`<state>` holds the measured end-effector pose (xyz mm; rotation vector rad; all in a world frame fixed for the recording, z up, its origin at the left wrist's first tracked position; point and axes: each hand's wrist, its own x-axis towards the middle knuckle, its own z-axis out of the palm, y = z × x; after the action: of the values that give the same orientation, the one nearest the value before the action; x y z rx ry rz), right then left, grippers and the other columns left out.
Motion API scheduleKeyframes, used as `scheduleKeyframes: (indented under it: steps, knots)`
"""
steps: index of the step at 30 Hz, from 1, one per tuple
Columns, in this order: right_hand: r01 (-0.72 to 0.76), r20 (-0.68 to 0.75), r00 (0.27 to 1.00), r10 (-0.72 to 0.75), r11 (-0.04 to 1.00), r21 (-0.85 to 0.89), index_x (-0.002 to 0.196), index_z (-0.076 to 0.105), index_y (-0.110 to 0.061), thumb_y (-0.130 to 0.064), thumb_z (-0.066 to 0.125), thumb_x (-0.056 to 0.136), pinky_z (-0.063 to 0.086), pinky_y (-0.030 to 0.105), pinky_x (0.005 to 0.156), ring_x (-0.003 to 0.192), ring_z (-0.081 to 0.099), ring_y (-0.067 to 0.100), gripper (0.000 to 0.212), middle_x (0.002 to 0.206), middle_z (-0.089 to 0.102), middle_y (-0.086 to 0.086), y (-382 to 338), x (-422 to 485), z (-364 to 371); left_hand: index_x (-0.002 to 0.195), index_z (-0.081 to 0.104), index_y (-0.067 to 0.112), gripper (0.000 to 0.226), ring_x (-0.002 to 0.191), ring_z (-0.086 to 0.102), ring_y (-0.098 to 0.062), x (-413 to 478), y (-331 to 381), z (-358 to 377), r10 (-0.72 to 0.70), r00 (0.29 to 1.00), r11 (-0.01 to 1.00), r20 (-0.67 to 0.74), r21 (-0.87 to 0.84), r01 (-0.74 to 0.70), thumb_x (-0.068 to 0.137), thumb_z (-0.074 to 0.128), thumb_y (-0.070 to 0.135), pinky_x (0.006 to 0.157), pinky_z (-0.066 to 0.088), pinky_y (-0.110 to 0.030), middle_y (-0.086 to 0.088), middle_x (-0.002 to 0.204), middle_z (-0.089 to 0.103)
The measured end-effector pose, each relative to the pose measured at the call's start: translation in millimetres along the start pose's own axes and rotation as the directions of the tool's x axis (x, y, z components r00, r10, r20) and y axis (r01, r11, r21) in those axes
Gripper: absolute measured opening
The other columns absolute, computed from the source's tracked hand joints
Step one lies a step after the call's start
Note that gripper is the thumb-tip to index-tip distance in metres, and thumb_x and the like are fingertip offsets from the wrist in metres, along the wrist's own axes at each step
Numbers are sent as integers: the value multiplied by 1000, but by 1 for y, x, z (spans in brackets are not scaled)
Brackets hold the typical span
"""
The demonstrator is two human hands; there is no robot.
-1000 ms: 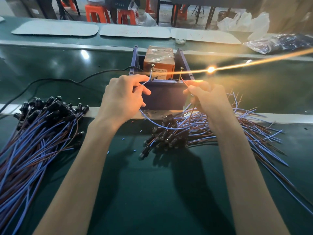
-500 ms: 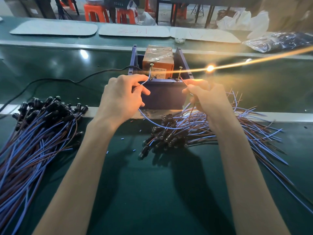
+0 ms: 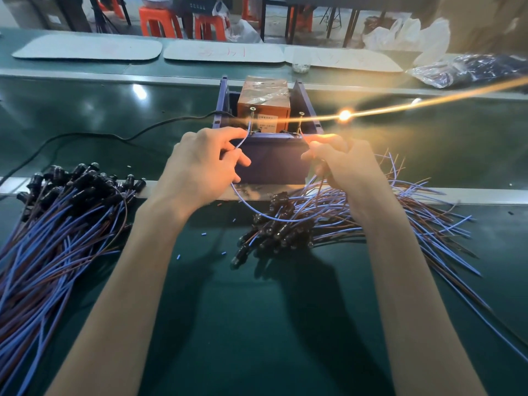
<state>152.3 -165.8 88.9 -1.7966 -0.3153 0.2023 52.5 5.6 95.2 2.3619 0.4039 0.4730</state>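
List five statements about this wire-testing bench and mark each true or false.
1. The left hand pinches a blue wire. True.
2. The right hand lies flat and empty on the belt. False: it pinches a second wire near the right screw.
3. A small light glows beyond the right hand. True.
4. The orange box sits on the left wire pile. False: it stands in the blue holder ahead of the hands.
5. Orange stools stand in the background. True.
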Motion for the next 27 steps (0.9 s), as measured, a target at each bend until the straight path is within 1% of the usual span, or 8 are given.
scheduleKeyframes:
  steps: [4, 8, 13, 17, 20, 22, 24, 27]
  knots:
    - [10, 55, 998, -8, 999, -44, 94, 70, -17, -16, 53, 96, 33, 6, 41, 40, 48, -2, 18, 74, 69, -6, 1, -10, 1, 118, 64, 28, 35, 60, 68, -7, -10, -5, 0, -16, 999, 999, 45, -30, 17, 91, 55, 9, 86, 54, -37, 19, 79, 71]
    - [-29, 131, 990, 43, 994, -105, 89, 70, -18, -27, 48, 99, 34, 6, 45, 43, 53, 3, 26, 74, 68, -5, 14, -36, -5, 117, 65, 26, 33, 54, 65, -3, -37, -20, -1, -46, 990, 999, 135, -4, 47, 90, 58, 6, 70, 52, -23, 19, 72, 71]
    - [-118, 186, 973, 134, 989, -95, 92, 67, -14, -38, 41, 100, 35, 9, 40, 55, 63, 7, 37, 78, 70, 0, 9, -46, -14, 117, 65, 26, 31, 56, 65, -3, -43, -29, -11, -122, 972, 992, 201, 41, 116, 91, 58, 9, 68, 49, -20, 24, 70, 70]
    - [-62, 174, 977, 124, 944, -324, 93, 68, -17, -45, 36, 100, 47, 23, 73, 81, 64, 14, 44, 93, 70, 5, -4, -32, -6, 113, 65, 30, 29, 68, 66, -3, -21, -15, -7, -133, 973, 985, 187, 135, 109, 91, 57, 13, 74, 47, -25, 18, 74, 72]
    - [-10, 92, 993, 75, 827, -562, 95, 71, -17, -53, 28, 99, 41, 35, 91, 99, 58, 27, 56, 102, 67, 11, -6, -26, -14, 117, 63, 30, 30, 82, 65, -10, -16, -8, -2, -137, 974, 980, 181, 171, 106, 91, 58, 16, 85, 47, -27, 16, 78, 72]
    - [-39, 67, 994, 81, 877, -479, 82, 71, -17, -52, 26, 100, 42, 35, 80, 82, 57, 24, 59, 83, 66, 8, -8, -22, -25, 118, 62, 30, 30, 86, 64, -12, -16, -7, -1, -122, 973, 981, 198, 171, 88, 91, 58, 17, 88, 47, -29, 16, 78, 72]
    - [-117, 77, 987, 138, 965, -235, 73, 70, -12, -49, 30, 101, 41, 27, 58, 54, 50, 15, 61, 56, 59, 0, -9, -20, -33, 119, 61, 31, 30, 82, 65, -10, -16, -8, -4, -109, 970, 985, 216, 157, 75, 92, 59, 19, 87, 47, -30, 17, 77, 72]
    - [-145, 37, 989, 144, 989, 16, 74, 67, -10, -42, 33, 102, 41, 14, 40, 40, 54, 7, 54, 49, 61, -2, -7, -18, -44, 121, 59, 32, 29, 66, 66, 1, -14, -12, -10, -122, 965, 986, 232, 143, 91, 93, 60, 28, 77, 46, -26, 20, 74, 71]
